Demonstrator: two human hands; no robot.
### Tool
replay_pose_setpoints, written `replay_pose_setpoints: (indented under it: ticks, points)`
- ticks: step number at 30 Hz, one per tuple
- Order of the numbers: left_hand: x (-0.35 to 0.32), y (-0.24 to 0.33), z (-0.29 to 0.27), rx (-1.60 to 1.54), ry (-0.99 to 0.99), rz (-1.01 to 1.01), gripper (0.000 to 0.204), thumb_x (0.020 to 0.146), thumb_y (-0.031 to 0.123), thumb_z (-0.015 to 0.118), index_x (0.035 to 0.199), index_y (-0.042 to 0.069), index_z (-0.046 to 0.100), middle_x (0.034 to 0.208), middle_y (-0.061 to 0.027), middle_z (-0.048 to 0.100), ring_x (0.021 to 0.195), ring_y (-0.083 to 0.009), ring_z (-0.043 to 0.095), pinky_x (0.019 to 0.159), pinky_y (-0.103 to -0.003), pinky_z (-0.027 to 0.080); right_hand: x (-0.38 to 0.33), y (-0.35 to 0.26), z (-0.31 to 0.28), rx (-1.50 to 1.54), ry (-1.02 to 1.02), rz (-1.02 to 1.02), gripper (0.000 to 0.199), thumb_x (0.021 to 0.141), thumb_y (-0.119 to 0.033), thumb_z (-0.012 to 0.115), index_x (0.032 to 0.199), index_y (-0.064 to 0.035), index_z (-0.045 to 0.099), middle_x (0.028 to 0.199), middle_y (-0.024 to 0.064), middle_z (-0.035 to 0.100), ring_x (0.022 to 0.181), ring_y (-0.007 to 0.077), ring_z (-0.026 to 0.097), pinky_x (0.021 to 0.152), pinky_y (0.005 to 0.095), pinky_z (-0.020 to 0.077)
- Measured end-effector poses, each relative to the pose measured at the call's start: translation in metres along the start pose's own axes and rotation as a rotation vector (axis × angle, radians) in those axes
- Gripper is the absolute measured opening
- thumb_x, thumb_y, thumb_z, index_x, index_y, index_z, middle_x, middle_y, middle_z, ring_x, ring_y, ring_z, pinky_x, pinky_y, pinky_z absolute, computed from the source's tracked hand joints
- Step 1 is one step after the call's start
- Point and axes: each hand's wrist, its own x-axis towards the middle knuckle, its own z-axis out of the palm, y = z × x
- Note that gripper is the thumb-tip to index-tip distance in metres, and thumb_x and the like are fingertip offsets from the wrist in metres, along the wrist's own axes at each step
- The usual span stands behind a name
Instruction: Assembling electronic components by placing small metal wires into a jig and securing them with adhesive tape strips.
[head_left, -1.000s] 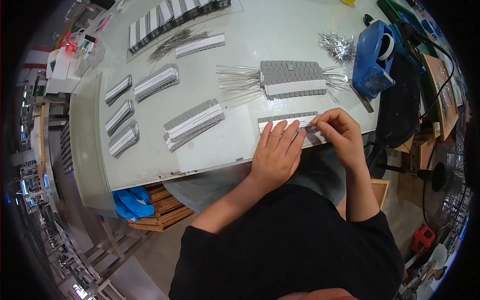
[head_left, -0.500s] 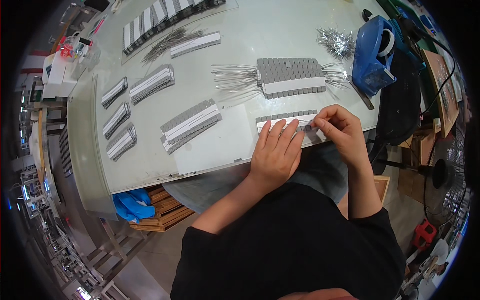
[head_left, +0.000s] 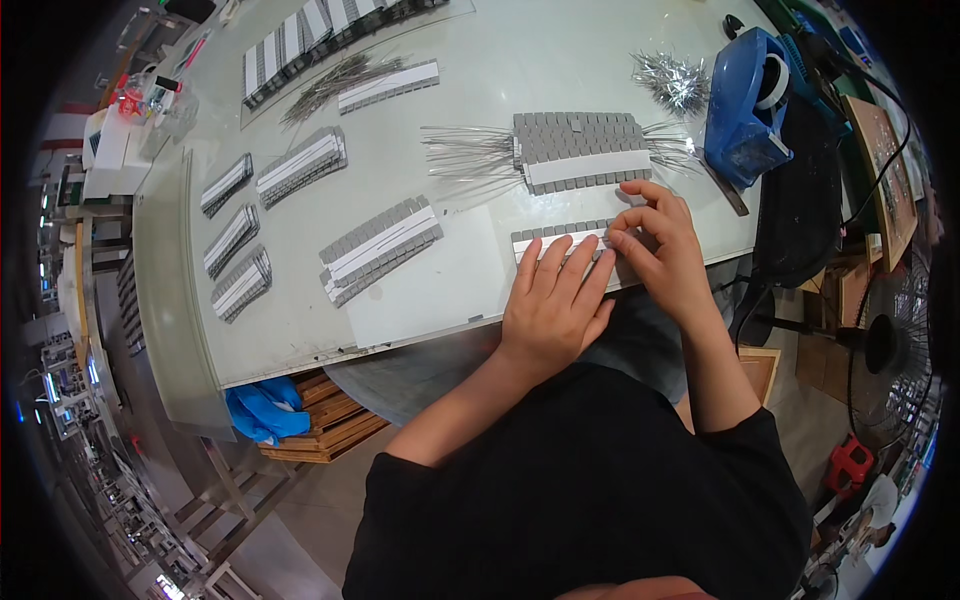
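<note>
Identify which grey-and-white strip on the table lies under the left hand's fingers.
The strip by the table's near edge, below the wide piece with wires fanning from both ends; the left hand touches none of the others.

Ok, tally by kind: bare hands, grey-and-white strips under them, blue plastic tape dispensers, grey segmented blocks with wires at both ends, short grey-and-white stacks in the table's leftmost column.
Bare hands: 2
Grey-and-white strip: 1
Blue plastic tape dispenser: 1
Grey segmented block: 1
Short grey-and-white stacks: 3
Total: 8
</note>
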Motion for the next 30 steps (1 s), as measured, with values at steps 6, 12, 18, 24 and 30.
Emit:
replay_pose_setpoints:
  ticks: [6, 12, 18, 24, 30]
  points:
    - [0.001, 0.002, 0.001, 0.038, -0.026, -0.013, 0.056, 0.077, 0.028, 0.08, 0.128, 0.008, 0.064, 0.133, -0.0121, 0.058, 0.122, -0.0329, 0.053, 0.107, -0.053, 0.041, 0.002, 0.006, 0.007, -0.137, 0.053, -0.051, 0.013, 0.083, -0.007, 0.076, 0.095, -0.0047, 0.069, 0.127, 0.01, 0.061, 0.116, 0.0299, 0.053, 0.099, 0.0385, 0.0428]
    - [-0.001, 0.002, -0.006, 0.002, -0.036, -0.007, 0.057, 0.077, 0.025, 0.08, 0.128, 0.006, 0.064, 0.133, -0.0145, 0.057, 0.121, -0.0362, 0.053, 0.107, -0.053, 0.04, 0.011, 0.012, 0.015, -0.107, 0.243, -0.11, 0.026, 0.083, -0.001, 0.074, 0.107, -0.0041, 0.063, 0.117, 0.0082, 0.061, 0.093, 0.0192, 0.058, 0.079, 0.0292, 0.0469]
    - [0.021, -0.009, -0.018, -0.103, -0.029, -0.074, 0.064, 0.078, 0.029, 0.082, 0.131, 0.0, 0.06, 0.137, -0.0201, 0.053, 0.127, -0.0425, 0.049, 0.11, -0.056, 0.038, 0.009, 0.028, 0.016, 0.269, 0.429, -0.144, 0.02, 0.087, 0.005, 0.067, 0.105, -0.003, 0.062, 0.107, 0.0052, 0.06, 0.076, 0.0102, 0.051, 0.063, 0.0229, 0.042]
    - [0.009, -0.019, -0.023, -0.049, -0.206, 0.03, 0.063, 0.081, 0.033, 0.079, 0.133, 0.002, 0.059, 0.14, -0.0181, 0.051, 0.135, -0.0439, 0.042, 0.112, -0.061, 0.034, 0.008, 0.027, 0.009, 0.099, 0.225, -0.327, 0.028, 0.086, 0.006, 0.069, 0.112, -0.0023, 0.064, 0.109, 0.0114, 0.065, 0.088, 0.0212, 0.063, 0.075, 0.0301, 0.0519]
    - [0.006, -0.022, -0.032, -0.144, -0.216, -0.026, 0.056, 0.08, 0.027, 0.08, 0.126, 0.004, 0.061, 0.139, -0.0175, 0.051, 0.134, -0.0451, 0.043, 0.112, -0.061, 0.033, 0.052, 0.0, 0.005, -0.187, 0.063, -0.435, 0.05, 0.079, 0.005, 0.07, 0.127, -0.0042, 0.06, 0.124, 0.015, 0.065, 0.122, 0.0361, 0.059, 0.1, 0.0434, 0.0499]
